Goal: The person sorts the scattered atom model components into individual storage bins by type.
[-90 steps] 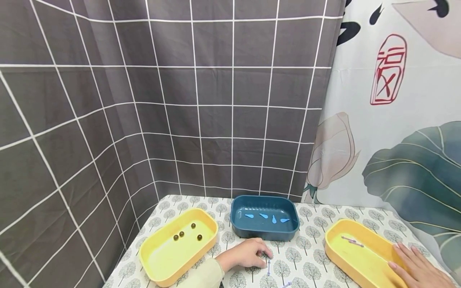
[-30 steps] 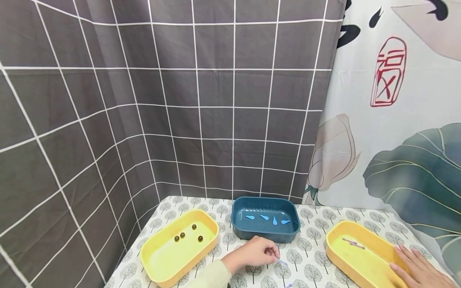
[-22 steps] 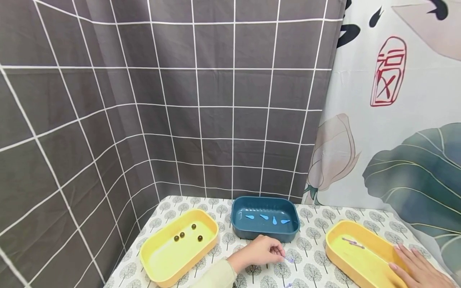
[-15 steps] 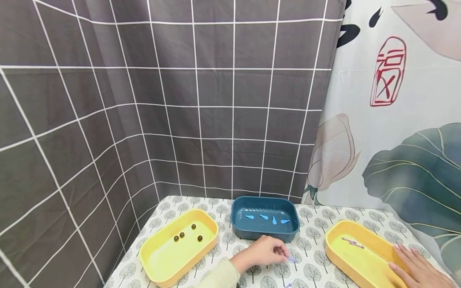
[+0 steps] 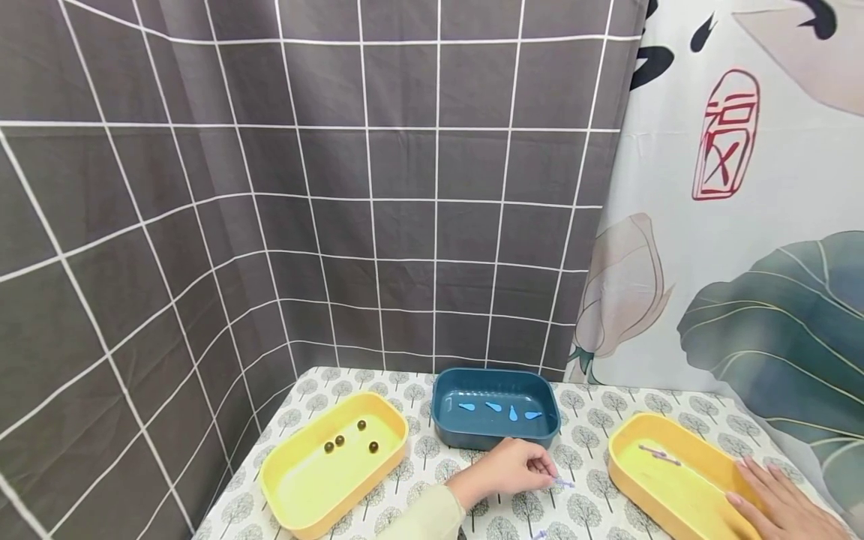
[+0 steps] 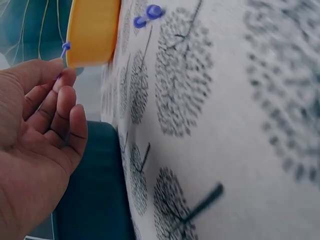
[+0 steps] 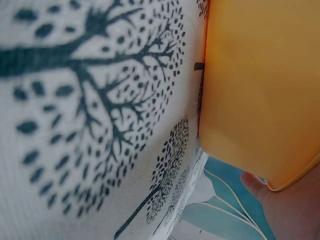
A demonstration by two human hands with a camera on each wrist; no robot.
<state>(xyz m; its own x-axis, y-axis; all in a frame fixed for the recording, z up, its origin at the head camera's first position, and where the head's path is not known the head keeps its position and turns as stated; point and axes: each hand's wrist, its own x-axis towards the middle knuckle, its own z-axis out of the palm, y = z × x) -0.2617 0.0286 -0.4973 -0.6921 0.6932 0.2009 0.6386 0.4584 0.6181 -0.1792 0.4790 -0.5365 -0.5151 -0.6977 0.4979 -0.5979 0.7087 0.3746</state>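
My left hand (image 5: 516, 466) pinches a thin purple stick (image 5: 563, 483) between thumb and index finger, just in front of the blue bin. In the left wrist view the stick's knobbed end (image 6: 66, 46) pokes out past the fingertips, and the other fingers are loosely bent. A second purple stick (image 5: 538, 534) lies on the cloth at the bottom edge of the head view. My right hand (image 5: 786, 501) rests on the rim of the right yellow bin (image 5: 634, 480) with its fingers straight. Purple sticks (image 5: 660, 454) lie inside that bin.
The blue bin (image 5: 496, 439) at the back holds several light-blue drop-shaped pieces (image 5: 513, 413). On the left, another yellow bin (image 5: 290, 480) contains several dark round beads (image 5: 340, 440). A tree-print cloth (image 5: 580, 450) covers the table, and a grey gridded curtain (image 5: 405, 225) hangs behind.
Three seconds ago the stick lay on the cloth beside my left hand. Now it is pinched, and that hand has moved right toward the right yellow bin. My right hand stays put.
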